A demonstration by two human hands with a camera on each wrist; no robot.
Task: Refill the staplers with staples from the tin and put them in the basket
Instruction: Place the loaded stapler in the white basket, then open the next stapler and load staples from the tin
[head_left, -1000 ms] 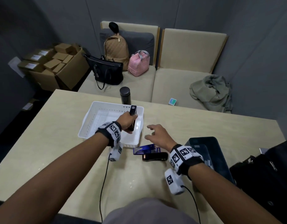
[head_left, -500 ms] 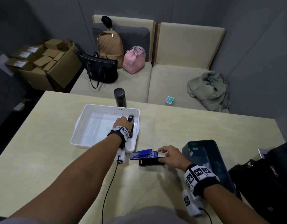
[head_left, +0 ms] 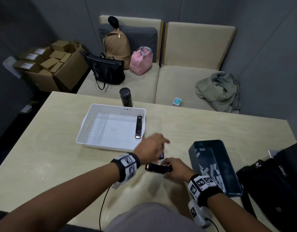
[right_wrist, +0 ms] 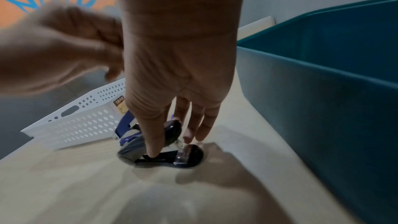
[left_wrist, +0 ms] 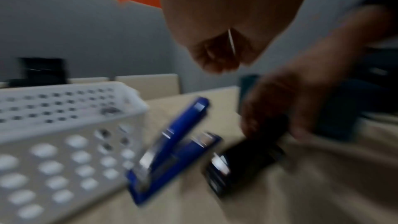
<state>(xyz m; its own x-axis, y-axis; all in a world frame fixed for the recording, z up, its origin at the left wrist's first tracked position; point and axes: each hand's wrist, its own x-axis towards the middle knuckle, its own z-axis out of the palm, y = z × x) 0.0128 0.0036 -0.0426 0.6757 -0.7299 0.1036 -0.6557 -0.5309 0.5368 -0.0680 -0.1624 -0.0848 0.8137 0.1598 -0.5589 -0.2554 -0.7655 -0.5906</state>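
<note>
A black stapler (head_left: 138,127) lies inside the white basket (head_left: 87,129) along its right wall. My left hand (head_left: 161,144) hovers just in front of the basket, above the opened blue stapler (left_wrist: 172,146), with relaxed fingers that hold nothing. A second black stapler (head_left: 158,168) lies on the table beside the blue one. My right hand (head_left: 167,166) pinches it between thumb and fingers (right_wrist: 193,134). To the right stands the dark teal tin (head_left: 228,164) with strips of staples (head_left: 211,171) inside.
A black flask (head_left: 126,97) stands behind the basket at the table's far edge. A black bag (head_left: 274,181) lies right of the tin. Beyond the table a sofa carries bags and a grey garment (head_left: 218,91).
My left hand has let go of the black stapler in the basket and pulled back right, over the blue stapler. My right hand has closed on the other black stapler.
</note>
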